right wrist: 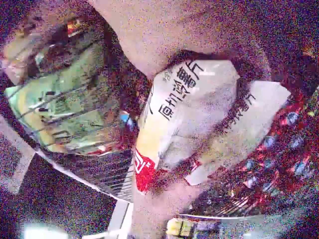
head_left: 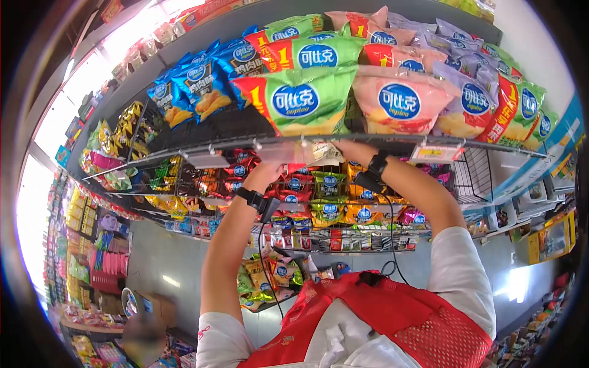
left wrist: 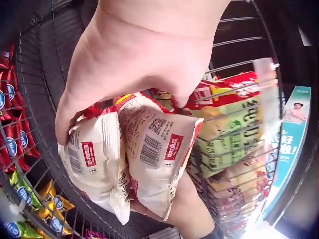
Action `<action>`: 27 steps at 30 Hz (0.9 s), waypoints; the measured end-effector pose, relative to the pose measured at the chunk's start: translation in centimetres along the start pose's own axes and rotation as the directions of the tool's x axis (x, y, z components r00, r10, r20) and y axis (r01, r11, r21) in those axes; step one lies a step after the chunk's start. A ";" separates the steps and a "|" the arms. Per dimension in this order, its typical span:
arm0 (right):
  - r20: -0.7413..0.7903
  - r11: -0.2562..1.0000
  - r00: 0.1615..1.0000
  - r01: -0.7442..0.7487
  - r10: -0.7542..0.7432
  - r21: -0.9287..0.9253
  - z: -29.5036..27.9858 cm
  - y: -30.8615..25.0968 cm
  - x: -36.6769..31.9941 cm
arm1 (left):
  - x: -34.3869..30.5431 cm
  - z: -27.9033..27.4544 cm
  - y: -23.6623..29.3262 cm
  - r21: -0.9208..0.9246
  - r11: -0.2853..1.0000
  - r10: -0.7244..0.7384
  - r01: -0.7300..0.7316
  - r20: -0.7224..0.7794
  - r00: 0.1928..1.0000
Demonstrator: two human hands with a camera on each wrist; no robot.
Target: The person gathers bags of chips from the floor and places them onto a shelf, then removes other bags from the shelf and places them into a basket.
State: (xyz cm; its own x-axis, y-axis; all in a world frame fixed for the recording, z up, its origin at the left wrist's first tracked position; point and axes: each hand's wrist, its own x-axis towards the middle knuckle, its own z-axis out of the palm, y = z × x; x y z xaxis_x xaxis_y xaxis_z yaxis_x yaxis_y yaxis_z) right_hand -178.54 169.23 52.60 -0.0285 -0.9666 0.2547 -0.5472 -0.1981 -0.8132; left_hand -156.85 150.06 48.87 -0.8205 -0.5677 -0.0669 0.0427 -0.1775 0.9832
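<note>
White bags: two, first bag (left wrist: 97, 159) and second bag (left wrist: 157, 149), side by side and touching, tilted; barcodes and red labels face the left wrist camera, black characters the right wrist camera.
Location: between the two hands, just below the front edge of the upper shelf (head_left: 239, 126).
Left hand (left wrist: 142, 57): gripping the white bags; thumb and fingers curl over their red ends.
Right hand (right wrist: 189, 35): gripping the same bags from the opposite side; some fingers hidden, right wrist view grainy.
Beside the hands: green packet (left wrist: 227, 129) with a red top, behind wires, near the second bag.
Upper shelf load: blue bags (head_left: 199, 86), large green bag (head_left: 313, 104), pink bag (head_left: 399, 104), purple bag (head_left: 466, 104).
Below the hands: rows of small bags (head_left: 330, 210) in red, green and orange.
Wrists: black strap on each, with a cable.
Person: red vest (head_left: 423, 331) over white sleeves (head_left: 460, 270).
Floor (head_left: 178, 245): grey; a heap of bags (head_left: 270, 279) shows between the arms.
</note>
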 end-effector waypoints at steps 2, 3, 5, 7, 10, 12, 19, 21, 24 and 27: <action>0.026 0.926 0.989 -0.148 0.148 0.348 0.0 1.8 0.8 | 0.8 -0.9 0.0 -0.012 0.999 -0.030 0.030 -0.004 1.000; 0.056 0.784 0.968 -0.232 0.245 0.577 0.2 2.5 1.4 | 1.0 -1.3 0.3 -0.021 0.998 -0.065 0.064 -0.003 0.998; 0.094 0.591 0.941 -0.280 0.327 0.756 -0.1 3.7 2.0 | 1.3 -1.7 1.4 -0.025 0.994 -0.106 0.106 0.011 0.994; 0.109 0.507 0.931 -0.285 0.348 0.814 0.2 4.2 2.3 | 1.8 -2.3 2.4 -0.030 0.990 -0.138 0.138 0.012 0.990; 0.128 0.419 0.925 -0.281 0.357 0.864 0.2 4.9 2.7 | 2.1 -2.9 4.2 -0.014 0.984 -0.177 0.177 0.020 0.984; 0.141 0.378 0.922 -0.282 0.360 0.882 0.2 5.3 2.9 | 2.1 -3.2 4.7 -0.013 0.981 -0.194 0.194 0.021 0.981; 0.189 0.277 0.916 -0.296 0.355 0.914 -0.6 5.4 2.6 | 1.5 -2.2 2.5 -0.052 0.974 -0.222 0.223 0.023 0.975; 0.205 0.253 0.914 -0.303 0.351 0.919 -0.7 4.9 2.1 | 1.2 -1.6 1.7 -0.063 0.972 -0.223 0.224 0.029 0.974; 0.236 0.209 0.909 -0.319 0.343 0.924 -1.3 3.8 1.3 | 0.2 -0.9 0.7 -0.083 0.964 -0.251 0.254 0.042 0.967; 0.271 0.156 0.900 -0.339 0.343 0.928 -1.5 2.1 0.5 | -1.8 0.3 1.5 -0.128 0.938 -0.320 0.323 0.044 0.946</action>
State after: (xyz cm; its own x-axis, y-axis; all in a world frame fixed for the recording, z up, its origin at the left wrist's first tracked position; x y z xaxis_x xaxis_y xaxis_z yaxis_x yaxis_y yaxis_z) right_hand -180.92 168.55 51.82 0.0134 -0.9814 -0.1912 0.7008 0.1457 -0.6983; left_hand -155.49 151.10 50.54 -0.8151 -0.4453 -0.3705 -0.1520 -0.4526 0.8787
